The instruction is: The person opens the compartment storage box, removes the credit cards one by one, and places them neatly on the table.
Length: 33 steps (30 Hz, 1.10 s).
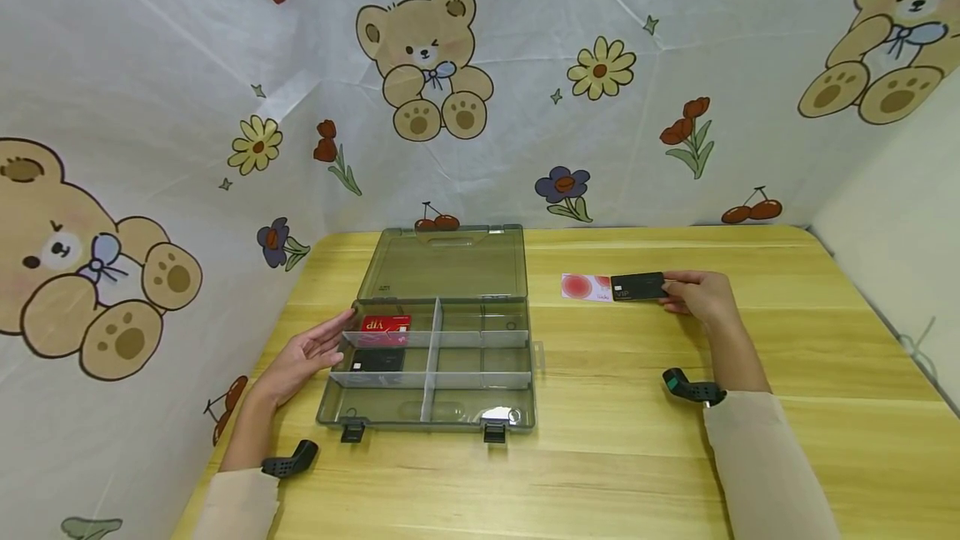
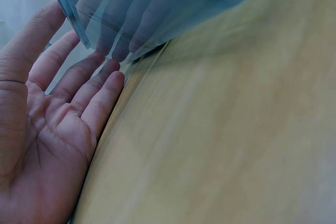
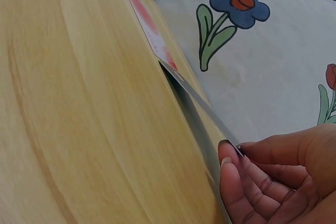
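My right hand [image 1: 703, 294] pinches a black VIP card [image 1: 636, 286] by its right end, between thumb and fingers. In the right wrist view the card [image 3: 202, 107] is tilted, its held end raised and its far end down at a pink-and-white card [image 3: 144, 22] that lies flat on the table. At the left wall of a transparent grey divided box [image 1: 431, 419], my left hand [image 1: 303, 361] rests with fingers extended along the side. Inside the open box, a red VIP card [image 1: 386, 323] sits in the back left compartment and another black card [image 1: 378, 360] in the middle left one.
The box's lid [image 1: 444, 265] lies folded back toward the wall, and two dark latches [image 1: 494, 433] stick out in front. Clear dividers [image 1: 431, 348] split the box into compartments. A bear-printed cloth [image 1: 510, 107] hangs behind and to the left of the wooden table [image 1: 600, 457].
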Motion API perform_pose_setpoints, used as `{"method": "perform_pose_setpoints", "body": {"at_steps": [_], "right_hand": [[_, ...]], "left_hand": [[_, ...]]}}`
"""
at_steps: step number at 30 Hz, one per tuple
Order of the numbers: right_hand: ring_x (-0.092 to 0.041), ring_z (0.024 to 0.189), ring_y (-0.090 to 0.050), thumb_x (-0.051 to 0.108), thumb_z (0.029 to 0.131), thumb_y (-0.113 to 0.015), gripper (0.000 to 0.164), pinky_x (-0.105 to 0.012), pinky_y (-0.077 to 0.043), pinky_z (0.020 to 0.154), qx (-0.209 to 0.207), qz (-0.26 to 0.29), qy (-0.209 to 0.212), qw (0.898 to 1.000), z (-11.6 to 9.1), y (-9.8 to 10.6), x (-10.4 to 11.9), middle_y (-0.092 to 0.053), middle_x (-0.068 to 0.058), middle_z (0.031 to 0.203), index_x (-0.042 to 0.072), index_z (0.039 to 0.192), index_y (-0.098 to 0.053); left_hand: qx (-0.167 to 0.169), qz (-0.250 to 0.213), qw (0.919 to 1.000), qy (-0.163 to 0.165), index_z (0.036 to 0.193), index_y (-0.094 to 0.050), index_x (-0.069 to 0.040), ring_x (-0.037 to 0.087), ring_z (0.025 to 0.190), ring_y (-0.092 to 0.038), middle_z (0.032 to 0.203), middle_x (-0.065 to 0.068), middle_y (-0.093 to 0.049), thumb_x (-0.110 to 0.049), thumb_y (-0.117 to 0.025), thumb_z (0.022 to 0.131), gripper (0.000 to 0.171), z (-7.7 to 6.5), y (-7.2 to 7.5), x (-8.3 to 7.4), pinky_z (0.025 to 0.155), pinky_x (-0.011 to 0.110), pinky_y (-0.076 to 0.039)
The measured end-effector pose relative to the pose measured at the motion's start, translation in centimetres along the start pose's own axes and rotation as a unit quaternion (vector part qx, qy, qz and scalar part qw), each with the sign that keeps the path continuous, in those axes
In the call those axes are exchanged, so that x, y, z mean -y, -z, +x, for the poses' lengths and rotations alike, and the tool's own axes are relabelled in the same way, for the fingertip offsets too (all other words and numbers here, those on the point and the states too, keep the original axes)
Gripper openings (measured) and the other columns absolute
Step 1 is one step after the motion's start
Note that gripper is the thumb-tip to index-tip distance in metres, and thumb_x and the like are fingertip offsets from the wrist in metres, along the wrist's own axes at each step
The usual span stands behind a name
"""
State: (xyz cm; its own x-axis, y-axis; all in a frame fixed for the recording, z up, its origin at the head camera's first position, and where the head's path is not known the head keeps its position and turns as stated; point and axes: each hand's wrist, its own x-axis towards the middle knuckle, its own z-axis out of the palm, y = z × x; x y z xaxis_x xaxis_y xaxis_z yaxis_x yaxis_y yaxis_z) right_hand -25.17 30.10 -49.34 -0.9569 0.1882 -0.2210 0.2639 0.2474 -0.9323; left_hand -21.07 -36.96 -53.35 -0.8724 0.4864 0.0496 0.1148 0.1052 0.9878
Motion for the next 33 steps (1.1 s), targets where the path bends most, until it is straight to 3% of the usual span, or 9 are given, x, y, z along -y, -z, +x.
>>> {"method": "perform_pose_setpoints", "body": {"at_steps": [7,26,33], "right_hand": [[-0.008,0.075,-0.073,0.005,0.104,-0.054,0.043,-0.027,-0.062,0.073,0.007,0.010,-0.002,1.000,0.06,-0.12,-0.13,-0.046,-0.034,0.143,-0.011,0.144,-0.049],[-0.008,0.072,-0.073,0.007,0.104,-0.057,0.041,-0.028,-0.063,0.071,-0.001,-0.023,-0.001,1.000,0.24,-0.15,0.12,-0.060,-0.025,0.123,-0.012,0.140,-0.054],[-0.009,0.074,-0.073,0.007,0.104,-0.056,0.042,-0.027,-0.062,0.072,0.007,-0.020,0.001,1.000,0.17,-0.14,0.06,-0.056,-0.031,0.130,-0.014,0.140,-0.052]], "left_hand": [[-0.004,-0.002,1.0000,0.004,0.159,-0.028,0.000,0.005,0.147,-0.032,0.167,0.015,-0.021,0.007,-0.054,0.100,0.065,-0.02,0.01,-0.05,0.113,0.015,-0.033],[-0.009,-0.001,0.9999,0.004,0.159,-0.029,-0.001,0.003,0.145,-0.034,0.167,0.017,-0.020,0.005,-0.056,0.100,0.065,0.12,-0.03,-0.15,0.113,0.015,-0.032],[-0.008,0.005,0.9999,0.006,0.159,-0.028,0.000,0.003,0.146,-0.033,0.167,0.017,-0.021,0.004,-0.057,0.100,0.065,0.04,-0.03,-0.04,0.113,0.014,-0.032]]}}
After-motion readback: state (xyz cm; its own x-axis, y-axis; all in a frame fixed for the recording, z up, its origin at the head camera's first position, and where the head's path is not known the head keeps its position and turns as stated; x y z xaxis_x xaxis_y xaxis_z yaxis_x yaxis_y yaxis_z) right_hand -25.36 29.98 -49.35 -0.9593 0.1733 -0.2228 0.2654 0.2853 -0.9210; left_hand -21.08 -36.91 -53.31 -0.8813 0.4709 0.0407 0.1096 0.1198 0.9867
